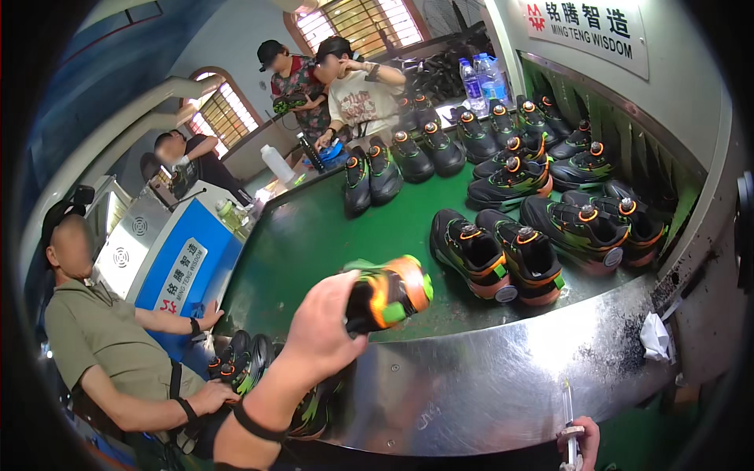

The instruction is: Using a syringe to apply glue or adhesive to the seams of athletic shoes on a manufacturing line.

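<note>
My left hand (320,326) is closed around a black shoe (397,292) with orange and green patches, holding it tilted above the near part of the green table top (314,235). A black band circles that wrist. At the lower right, my right hand (585,446) grips a slim clear syringe (569,404), its narrow tip pointing up over the metal edge (471,392). The fingers of this hand show only in part. Closest to the held shoe on the table is a pair of similar black shoes (471,255).
Several more black shoes (510,173) stand in rows across the far and right parts of the table. Crumpled white paper (656,337) lies by the right wall. A person in green (118,361) sits at left beside shoes (243,357). Bottles (481,82) stand at the back near other people.
</note>
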Motion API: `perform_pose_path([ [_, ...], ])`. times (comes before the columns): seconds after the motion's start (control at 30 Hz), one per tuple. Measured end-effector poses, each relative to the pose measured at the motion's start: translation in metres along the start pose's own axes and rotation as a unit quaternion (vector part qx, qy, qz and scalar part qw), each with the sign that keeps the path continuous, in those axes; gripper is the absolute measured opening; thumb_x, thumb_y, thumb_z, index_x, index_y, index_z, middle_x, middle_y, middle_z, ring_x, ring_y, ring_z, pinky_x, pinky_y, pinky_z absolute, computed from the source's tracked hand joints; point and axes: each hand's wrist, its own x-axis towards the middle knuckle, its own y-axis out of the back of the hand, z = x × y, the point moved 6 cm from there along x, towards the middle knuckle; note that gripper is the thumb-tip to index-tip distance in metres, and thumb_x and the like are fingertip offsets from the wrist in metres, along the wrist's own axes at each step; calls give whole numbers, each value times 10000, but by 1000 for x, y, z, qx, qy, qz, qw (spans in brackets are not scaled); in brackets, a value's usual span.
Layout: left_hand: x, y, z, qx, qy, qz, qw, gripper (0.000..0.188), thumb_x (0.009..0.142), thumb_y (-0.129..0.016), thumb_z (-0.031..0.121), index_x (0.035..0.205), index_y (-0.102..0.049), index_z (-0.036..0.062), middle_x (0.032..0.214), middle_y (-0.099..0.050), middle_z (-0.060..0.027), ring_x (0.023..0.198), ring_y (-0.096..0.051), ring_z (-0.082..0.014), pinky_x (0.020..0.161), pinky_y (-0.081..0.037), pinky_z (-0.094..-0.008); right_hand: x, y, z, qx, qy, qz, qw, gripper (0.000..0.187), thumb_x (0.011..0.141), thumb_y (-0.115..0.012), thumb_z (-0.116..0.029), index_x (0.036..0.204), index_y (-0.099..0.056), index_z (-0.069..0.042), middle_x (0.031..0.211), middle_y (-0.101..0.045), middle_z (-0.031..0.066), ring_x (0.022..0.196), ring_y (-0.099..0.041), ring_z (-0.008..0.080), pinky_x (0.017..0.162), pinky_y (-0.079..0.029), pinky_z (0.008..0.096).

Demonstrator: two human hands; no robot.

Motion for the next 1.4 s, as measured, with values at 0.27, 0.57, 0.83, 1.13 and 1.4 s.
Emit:
perform_pose_path([
  [0.27,23,-126,7,161,-204,-167,951,530,653,-621,28,1166,-499,75,1188,-510,-99,1186,-439,-286,1008,-343,-436,-3,1,7,11,-9,-14,1000,1113,632,-708,-604,1363,-204,67,1219,-432,184,1111,-454,267,937,-366,367],
  [0.57,6,-55,-44,-28,56,-82,995,652,630,-650,16,1250,-449,42,1280,-448,-181,1222,-423,-321,1040,-328,-373,-4,4,-11,-84,34,-27,996,1102,599,-720,-616,1323,-264,79,1160,-464,201,1043,-479,270,925,-355,396],
  [0.83,-227,-4,-147,-197,521,-134,820,593,681,-700,129,1214,-470,10,1144,-499,-116,1054,-502,-200,931,-394,-323,23,-9,-6,-28,70,-57,995,997,586,-737,-571,1279,-348,31,1005,-530,144,908,-481,247,801,-365,386],
  [1.13,-189,-50,-80,-385,479,-152,774,605,719,-714,127,1260,-454,57,1144,-466,-75,1050,-480,-170,923,-382,-281,1,-2,16,25,4,53,998,957,504,-789,-626,1185,-422,-61,910,-512,99,800,-526,208,741,-410,334],
  [1.4,-127,-96,20,-532,403,-193,719,547,864,-540,307,1318,-355,65,1099,-498,-68,987,-509,-141,755,-502,-287,0,9,16,-30,2,132,991,298,829,-612,-300,1016,-514,-89,806,-522,108,749,-531,204,674,-457,321],
])
